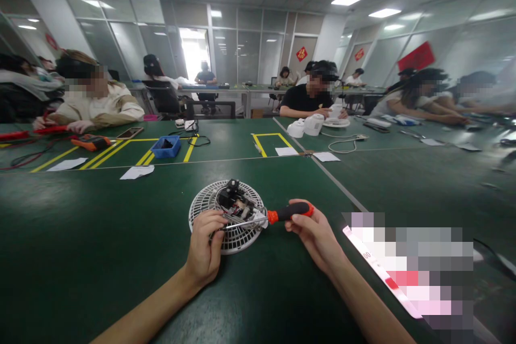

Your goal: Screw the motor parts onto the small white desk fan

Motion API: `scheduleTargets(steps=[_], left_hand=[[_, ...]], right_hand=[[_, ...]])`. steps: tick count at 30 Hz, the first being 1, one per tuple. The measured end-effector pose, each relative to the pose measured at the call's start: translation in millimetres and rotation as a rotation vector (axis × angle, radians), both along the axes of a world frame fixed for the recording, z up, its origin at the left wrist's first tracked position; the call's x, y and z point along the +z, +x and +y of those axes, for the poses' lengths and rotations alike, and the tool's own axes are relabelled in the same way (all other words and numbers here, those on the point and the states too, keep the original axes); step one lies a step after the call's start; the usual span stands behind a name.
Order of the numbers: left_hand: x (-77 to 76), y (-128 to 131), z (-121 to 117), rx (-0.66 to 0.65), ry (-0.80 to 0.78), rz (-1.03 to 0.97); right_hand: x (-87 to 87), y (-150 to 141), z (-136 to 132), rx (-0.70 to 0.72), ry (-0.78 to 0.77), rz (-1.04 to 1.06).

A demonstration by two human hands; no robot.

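A screwdriver (291, 211) with a black and orange handle lies level in my right hand (316, 231), which is closed round the handle's end. Its metal shaft points left across a round white fan grille (197, 205). At the shaft's dark tip, the fingers of my left hand (207, 242) are pinched together; whatever they hold is too small or hidden to name. On the grille sits a black motor assembly (231, 193) with wires and small parts. My left hand covers the grille's lower left edge.
A blue bin (166, 147) with dark contents stands beyond the grille, near paper slips (137, 172) and yellow tape marks. An orange meter (91, 142) lies at far left. White appliance parts (313, 124) stand before a person in black. A pixelated, bright-edged object (381, 271) is at right.
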State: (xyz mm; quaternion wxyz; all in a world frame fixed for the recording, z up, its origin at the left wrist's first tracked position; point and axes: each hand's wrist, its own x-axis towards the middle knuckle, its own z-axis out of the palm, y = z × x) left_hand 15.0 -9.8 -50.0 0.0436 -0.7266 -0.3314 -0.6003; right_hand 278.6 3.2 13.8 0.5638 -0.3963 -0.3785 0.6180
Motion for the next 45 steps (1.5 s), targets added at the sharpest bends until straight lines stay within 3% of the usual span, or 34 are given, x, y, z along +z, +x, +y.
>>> scheduleTargets(steps=[5,13,20,27,31,38,45], left_hand=[[-2.1,-1.3,0.0,-0.029,0.013,-0.014],[-2.2,1.5,2.7,-0.047,0.014,-0.060],[-0.7,0.7,1.0,-0.019,-0.017,-0.024],[-3.5,0.6,0.0,-0.037,-0.048,-0.109],[-4.1,0.6,-0.8,-0.035,-0.062,-0.106],[-0.9,0.7,-1.7,-0.012,-0.042,-0.081],[-3.1,1.3,0.0,0.033,-0.052,-0.104]], right_hand=[[1.1,5.9,4.4,0.038,0.022,-0.086],[13.4,36.8,5.6,0.294,0.148,-0.446],[13.7,34.9,6.6,0.333,0.117,-0.499],[28.6,37.1,-4.2,0.544,0.166,-0.612],[26.9,32.8,-6.3,0.611,0.139,-0.634],[18.1,22.8,-6.5,0.560,0.219,-0.696],[26.9,18.5,-11.3,0.416,0.317,-0.813]])
